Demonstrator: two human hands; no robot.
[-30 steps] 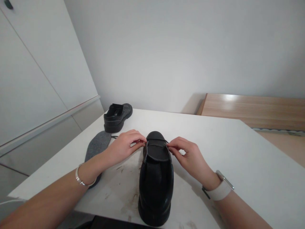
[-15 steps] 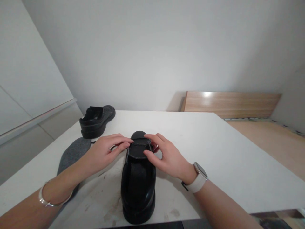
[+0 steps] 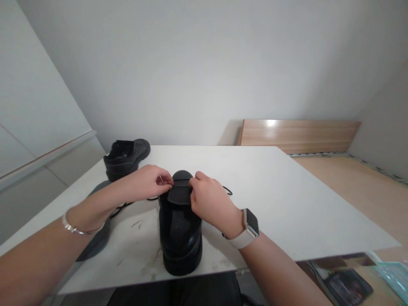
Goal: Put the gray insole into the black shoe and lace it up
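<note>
A black leather shoe (image 3: 180, 229) stands on the table with its heel toward me and its toe pointing away. Its tongue (image 3: 179, 195) is folded back toward the heel. At the shoe's left edge, my left hand (image 3: 156, 182) is closed in a pinch on the black shoelace (image 3: 152, 199), part of which hangs below the fingers. My right hand (image 3: 210, 197) is closed at the right edge beside the tongue. A loop of lace (image 3: 228, 191) sticks out behind it; the fingertips are partly hidden.
Another black shoe (image 3: 124, 159) sits at the back left of the white table (image 3: 255, 191). A grey insole (image 3: 95, 244) lies partly under my left forearm. Beyond the table's right side is a bed frame with a wooden headboard (image 3: 299, 134). A wall stands behind.
My right hand has gone from loosely curved to closed at the shoe's edge. The left hand has turned, its wrist raised. Lace now shows on both sides. The view has shifted slightly.
</note>
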